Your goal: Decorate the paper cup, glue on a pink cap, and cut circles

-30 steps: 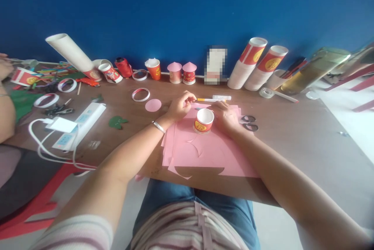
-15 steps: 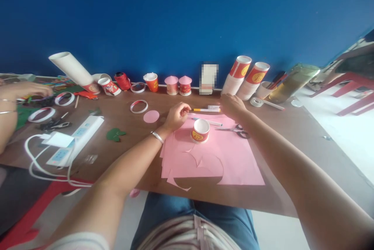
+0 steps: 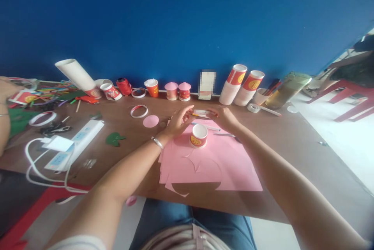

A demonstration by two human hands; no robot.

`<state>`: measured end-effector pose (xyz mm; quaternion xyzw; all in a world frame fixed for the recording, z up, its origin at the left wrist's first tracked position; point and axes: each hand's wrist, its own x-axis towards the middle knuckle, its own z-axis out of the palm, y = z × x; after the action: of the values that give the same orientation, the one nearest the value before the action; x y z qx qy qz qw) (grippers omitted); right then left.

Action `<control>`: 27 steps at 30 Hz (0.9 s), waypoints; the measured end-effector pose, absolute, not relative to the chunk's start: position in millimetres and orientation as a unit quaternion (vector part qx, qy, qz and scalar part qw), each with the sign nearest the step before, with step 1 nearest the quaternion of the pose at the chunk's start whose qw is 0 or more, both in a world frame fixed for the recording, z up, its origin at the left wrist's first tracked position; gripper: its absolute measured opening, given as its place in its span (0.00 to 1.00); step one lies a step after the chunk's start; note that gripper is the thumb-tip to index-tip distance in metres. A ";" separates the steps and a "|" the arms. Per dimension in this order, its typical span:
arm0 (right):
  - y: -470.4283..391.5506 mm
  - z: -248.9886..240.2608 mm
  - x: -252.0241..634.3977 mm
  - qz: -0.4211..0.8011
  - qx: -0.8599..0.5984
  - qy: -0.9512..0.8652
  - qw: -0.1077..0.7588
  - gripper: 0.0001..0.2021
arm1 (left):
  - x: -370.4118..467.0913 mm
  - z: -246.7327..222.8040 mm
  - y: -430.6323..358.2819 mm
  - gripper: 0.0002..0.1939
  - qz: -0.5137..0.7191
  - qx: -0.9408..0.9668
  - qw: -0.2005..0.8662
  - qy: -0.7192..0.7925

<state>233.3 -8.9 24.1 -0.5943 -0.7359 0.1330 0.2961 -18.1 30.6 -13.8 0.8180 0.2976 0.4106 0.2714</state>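
Note:
My left hand point(image 3: 180, 120) hovers at the back left of the pink paper, fingers curved and apart, close to the left end of an orange-yellow marker point(image 3: 201, 116). My right hand point(image 3: 224, 117) is across from it, fingers bent and apart near the right end of a small white item point(image 3: 201, 112); whether either hand touches these is unclear. A short cut paper cup point(image 3: 198, 136), red and white, stands upright on the pink paper sheets point(image 3: 233, 164). A white pen point(image 3: 212, 128) lies behind it. Scissors point(image 3: 226, 135) are partly hidden by my right forearm.
Two cups with pink cone roofs point(image 3: 178, 91) stand by the blue wall. Stacked paper cups point(image 3: 238, 84) and a pen cup point(image 3: 261, 96) are on the right. A pink disc point(image 3: 151, 121) and white power strip point(image 3: 87, 133) lie left. Another person's arm point(image 3: 4, 117) is at far left.
My right hand has come away from the cup stacks, towards my left hand. My left hand's fingers have spread. The small white item has shifted left, and the view has tilted up slightly.

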 end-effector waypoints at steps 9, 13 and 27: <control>-10.3 16.2 210.4 0.368 -0.506 -0.660 0.416 0.19 | -20.3 2.7 20.8 0.21 0.358 0.794 0.356 0.338; -11.6 13.1 224.3 0.400 -0.500 -0.594 0.487 0.20 | -28.2 -1.1 31.3 0.23 0.363 0.776 0.389 0.339; -17.8 6.3 224.8 0.500 -0.427 -0.482 0.579 0.23 | -37.0 -4.2 32.5 0.15 0.209 0.923 0.204 0.251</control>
<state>224.8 -17.8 6.3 -0.4267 -0.4822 0.4998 0.5794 -37.0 32.5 -4.2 0.9231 0.2509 0.2086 0.2035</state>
